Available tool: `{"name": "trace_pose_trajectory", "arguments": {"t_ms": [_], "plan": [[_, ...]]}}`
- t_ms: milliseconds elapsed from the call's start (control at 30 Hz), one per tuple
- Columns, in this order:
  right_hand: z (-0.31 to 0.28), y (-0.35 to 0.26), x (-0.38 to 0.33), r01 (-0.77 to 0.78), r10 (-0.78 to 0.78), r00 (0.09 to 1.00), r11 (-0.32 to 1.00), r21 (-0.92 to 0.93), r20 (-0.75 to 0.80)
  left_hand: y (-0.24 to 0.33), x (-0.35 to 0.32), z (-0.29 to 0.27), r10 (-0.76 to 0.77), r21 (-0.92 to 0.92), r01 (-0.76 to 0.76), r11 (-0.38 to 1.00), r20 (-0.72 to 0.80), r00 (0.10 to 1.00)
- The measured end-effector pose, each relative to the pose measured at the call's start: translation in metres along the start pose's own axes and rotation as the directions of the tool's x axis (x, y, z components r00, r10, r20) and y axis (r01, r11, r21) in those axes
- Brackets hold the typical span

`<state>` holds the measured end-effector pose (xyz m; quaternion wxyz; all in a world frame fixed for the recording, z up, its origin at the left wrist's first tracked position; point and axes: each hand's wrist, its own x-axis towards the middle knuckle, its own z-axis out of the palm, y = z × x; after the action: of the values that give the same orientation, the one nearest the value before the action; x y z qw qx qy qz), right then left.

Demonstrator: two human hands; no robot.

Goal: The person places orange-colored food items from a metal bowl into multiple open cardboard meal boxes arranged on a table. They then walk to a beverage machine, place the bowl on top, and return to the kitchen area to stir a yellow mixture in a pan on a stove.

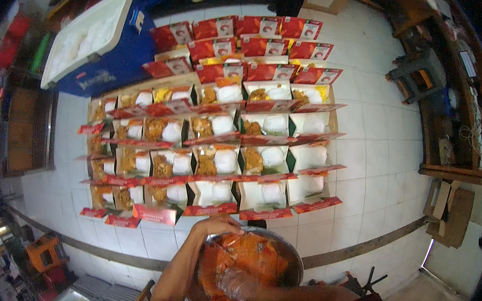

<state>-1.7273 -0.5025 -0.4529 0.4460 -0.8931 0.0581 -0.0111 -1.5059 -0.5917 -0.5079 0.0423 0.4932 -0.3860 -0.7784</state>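
Note:
A round metal bowl (300,261) is at the lower middle, close to my body. Inside lies a glossy orange-red mass (254,252), perhaps sauced food or packets in clear plastic; its kind cannot be made out. My left hand (220,225) grips the bowl's far left rim. Reaching in from the right, my right hand (238,284) wears a clear plastic glove and is down among the orange-red contents. Its fingers are blurred and partly hidden. Just beyond the bowl stand rows of open red and white meal boxes (213,194).
Many boxes hold white rice portions (223,125) and brown fried pieces (202,127); some at the right and front show only rice. A blue cooler (109,66) with white packs stands at the far left. A dark stool (416,78) is beside wooden shelving (456,171) on the right.

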Motion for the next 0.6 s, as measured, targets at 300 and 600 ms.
{"name": "trace_pose_trajectory", "arguments": {"t_ms": [300,600], "plan": [[-0.03,-0.037,-0.006,-0.498,0.296,0.838,0.758,0.422,0.459,-0.004,-0.005,0.003,0.063,0.067,-0.061,0.996,-0.026,0.998],[-0.275,0.072,-0.023,-0.612,0.818,0.536,0.208,0.763,0.207,-0.015,-0.011,0.005,0.051,-0.101,-0.047,0.994,0.034,0.998]]}}
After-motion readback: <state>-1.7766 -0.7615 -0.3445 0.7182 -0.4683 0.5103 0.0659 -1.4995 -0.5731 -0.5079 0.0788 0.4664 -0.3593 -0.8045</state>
